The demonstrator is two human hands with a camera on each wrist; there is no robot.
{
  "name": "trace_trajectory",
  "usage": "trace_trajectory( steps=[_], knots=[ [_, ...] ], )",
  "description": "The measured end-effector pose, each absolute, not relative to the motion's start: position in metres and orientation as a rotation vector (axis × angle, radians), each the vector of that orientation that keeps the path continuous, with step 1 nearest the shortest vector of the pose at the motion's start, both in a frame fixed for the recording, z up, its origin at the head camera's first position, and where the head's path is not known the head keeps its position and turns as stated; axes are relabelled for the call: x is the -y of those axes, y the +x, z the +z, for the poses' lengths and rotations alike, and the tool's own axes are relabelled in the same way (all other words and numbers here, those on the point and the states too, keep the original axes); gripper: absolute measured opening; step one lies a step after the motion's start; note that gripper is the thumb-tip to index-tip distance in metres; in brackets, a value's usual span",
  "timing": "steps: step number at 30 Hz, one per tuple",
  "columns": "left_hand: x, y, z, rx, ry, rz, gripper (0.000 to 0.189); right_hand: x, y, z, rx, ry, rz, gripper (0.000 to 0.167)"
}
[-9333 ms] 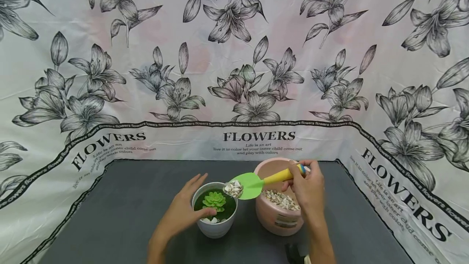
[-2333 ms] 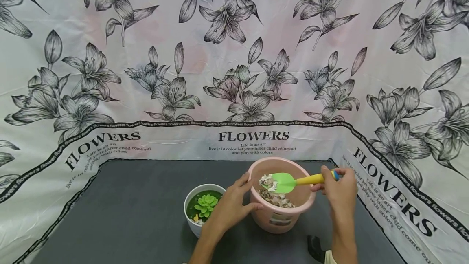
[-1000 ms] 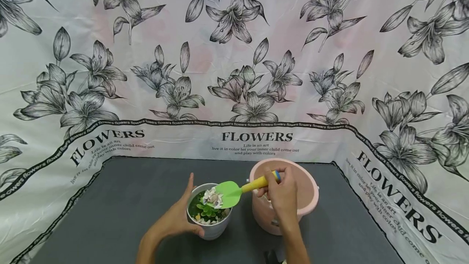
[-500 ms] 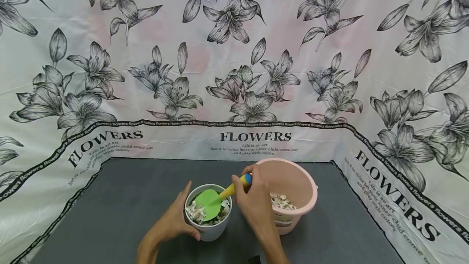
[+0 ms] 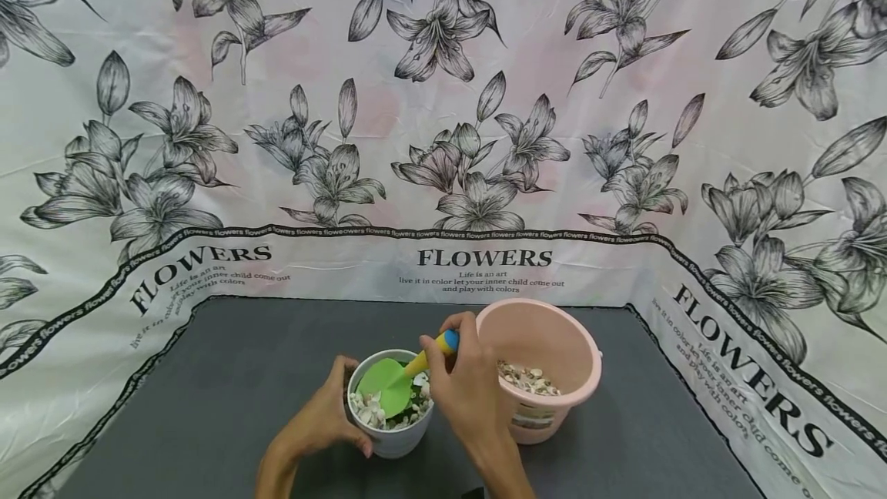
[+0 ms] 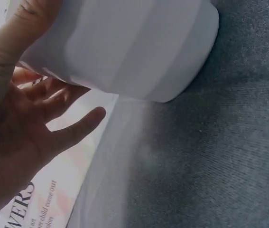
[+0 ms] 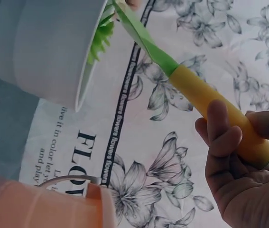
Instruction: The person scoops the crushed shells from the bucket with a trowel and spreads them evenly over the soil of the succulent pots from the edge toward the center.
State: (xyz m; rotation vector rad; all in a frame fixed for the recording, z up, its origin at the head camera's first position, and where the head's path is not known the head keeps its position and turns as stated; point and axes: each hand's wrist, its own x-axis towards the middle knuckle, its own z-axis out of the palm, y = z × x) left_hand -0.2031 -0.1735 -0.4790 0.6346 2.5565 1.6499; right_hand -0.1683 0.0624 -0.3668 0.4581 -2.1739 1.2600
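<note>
The right hand grips the yellow handle of a green-bladed shovel, thumb on one side and fingers curled on the other; the handle slants up from the blade into the hand, its blue end just by the fingers; the blade lies within the mouth of a white pot, to the left of the right hand and over a layer of whitish stones. The left hand holds that pot by its left side, the thumb on the near wall and fingers behind; in the left wrist view one finger stretches out apart from the pot wall.

The pot is on the grey worktop, left of its middle and roughly midway between the back and near edges; whether its base sits flat I cannot tell; a green plant shows inside the rim in the right wrist view. A pink bucket stands beyond the right hand, towards the worktop's back right corner, with more stones in it; a small dark object shows at the near edge, beside the right forearm; a flower-printed cloth rises behind the back edge.
</note>
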Motion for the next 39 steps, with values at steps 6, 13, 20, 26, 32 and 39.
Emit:
trace_trajectory(
  steps=[6, 13, 20, 26, 32, 39],
  knots=[
    [0.175, -0.202, -0.482, -2.610, 0.741, 1.627, 0.136, -0.054, -0.161, -0.367, 2.177, 0.578, 1.113, 0.023],
    [0.176, -0.202, -0.481, -2.513, 0.739, 1.730, 0.107, -0.054, -0.160, -0.367, 2.173, 0.629, 1.116, 0.023],
    [0.181, -0.200, -0.480, -2.512, 0.761, 1.718, 0.120, -0.057, -0.160, -0.365, 2.138, 0.682, 1.188, 0.022],
    [0.182, -0.199, -0.481, -2.560, 0.755, 1.682, 0.125, -0.063, -0.160, -0.361, 2.087, 0.726, 1.211, 0.023],
    [0.184, -0.201, -0.481, -2.483, 0.777, 1.723, 0.107, -0.069, -0.161, -0.360, 2.069, 0.786, 1.235, 0.021],
    [0.187, -0.200, -0.481, -2.490, 0.794, 1.683, 0.099, -0.076, -0.158, -0.355, 2.044, 0.702, 1.295, 0.021]
  ],
)
